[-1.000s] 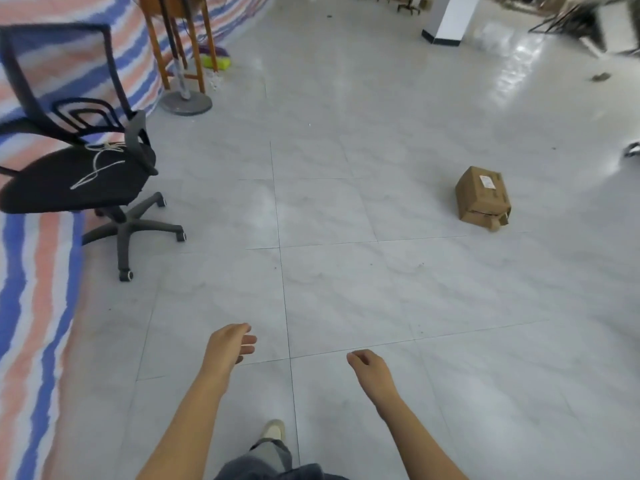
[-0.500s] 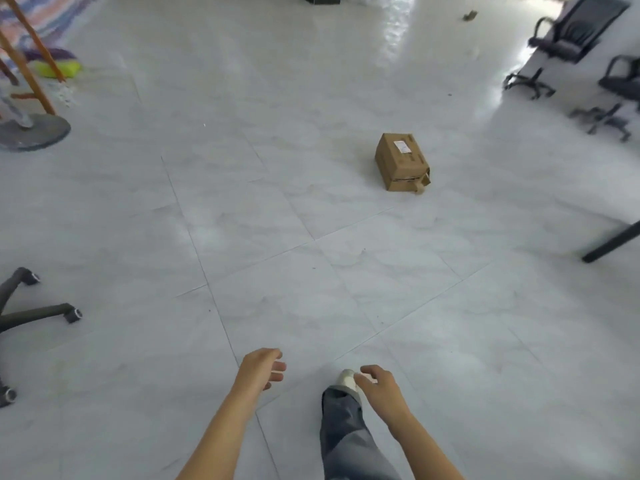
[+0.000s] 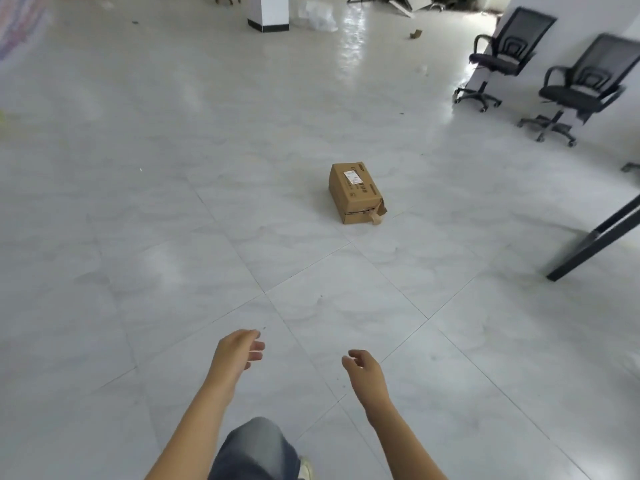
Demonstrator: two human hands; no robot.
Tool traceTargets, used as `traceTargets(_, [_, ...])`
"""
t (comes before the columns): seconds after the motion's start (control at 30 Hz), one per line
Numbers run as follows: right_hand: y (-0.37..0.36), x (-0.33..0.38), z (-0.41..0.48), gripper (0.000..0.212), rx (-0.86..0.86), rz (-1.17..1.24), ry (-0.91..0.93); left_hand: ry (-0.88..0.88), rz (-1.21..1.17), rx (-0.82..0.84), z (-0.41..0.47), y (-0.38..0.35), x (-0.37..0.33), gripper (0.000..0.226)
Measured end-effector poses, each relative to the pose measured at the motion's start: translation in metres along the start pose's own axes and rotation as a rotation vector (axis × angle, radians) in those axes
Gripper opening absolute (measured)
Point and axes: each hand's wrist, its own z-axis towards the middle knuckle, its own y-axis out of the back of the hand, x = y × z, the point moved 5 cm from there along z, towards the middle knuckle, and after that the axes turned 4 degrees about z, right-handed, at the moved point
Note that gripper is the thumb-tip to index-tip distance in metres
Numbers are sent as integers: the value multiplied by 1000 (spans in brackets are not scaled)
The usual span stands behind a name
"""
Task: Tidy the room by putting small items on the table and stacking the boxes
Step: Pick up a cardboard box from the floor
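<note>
A cardboard box (image 3: 355, 194) is lying on the pale tiled floor (image 3: 156, 202), sitting at about twelve o'clock from the person and well apart from both hands. It is showing a white label (image 3: 351, 176) on its top face, and a torn flap (image 3: 380, 213) is sticking out at its near right corner. The left hand (image 3: 235, 351) is hanging out in front at eleven o'clock, its fingers loosely curled and gripping nothing. The right hand (image 3: 363, 368) is reaching forward at one o'clock, its fingers likewise relaxed and slightly bent, holding nothing. Between the forearms, at six o'clock, a grey trouser leg (image 3: 256, 448) is stepping forward, and a light shoe (image 3: 306, 469) is peeking out just beside it. At two o'clock, two black office chairs (image 3: 502, 60) (image 3: 581, 88) are standing side by side against a white wall. A black table leg (image 3: 595, 237) is slanting into view at three o'clock. Far off at twelve o'clock a white pillar (image 3: 268, 10) with a dark base is rising from the floor.
</note>
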Motion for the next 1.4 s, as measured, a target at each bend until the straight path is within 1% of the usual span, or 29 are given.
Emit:
traceTargets(0.1, [1,6,27,40,46,-33,-46,112,58,38,26,-22,1,16])
traceTargets(0.2, [15,28,69,40,10,-45,-43,123,43,1,68,-27,-24,18])
traceTargets(0.3, [34,59,118,40,-50,-48,-42,84,-25,-40,126,-35,-74,19])
traceTargets(0.37, [47,80,150,40,-78,-46,-58,61,-53,-36,163,-49,-113,18])
traceTargets(0.53, [83,143,226,38,-166,-25,-73,2,-66,44,239,-104,-213,14])
traceTargets(0.63, [96,171,268,38,-200,-12,-90,-14,-47,89,274,-137,-256,14])
traceTargets(0.7, [98,180,285,39,-194,-9,-119,5,-12,118,291,-159,-270,16])
traceTargets(0.83, [105,182,315,38,-156,-17,-194,98,116,222,310,-202,-269,12])
traceTargets(0.9, [115,193,343,36,-163,8,-225,129,171,238,325,-217,-275,11])
traceTargets(1.0, [137,224,405,35,-175,-8,-198,119,175,164,367,-231,-309,11])
traceTargets(1.1, [162,270,477,39,-142,-48,-124,43,139,75,413,-250,-364,11])
traceTargets(1.2, [199,321,546,39,-146,-60,-70,-1,114,31,452,-287,-418,14])
traceTargets(1.33, [237,366,608,36,-177,-1,-37,-60,149,77,474,-345,-465,13])
traceTargets(1.4, [240,373,628,36,-142,15,-71,-37,211,124,482,-366,-470,15])
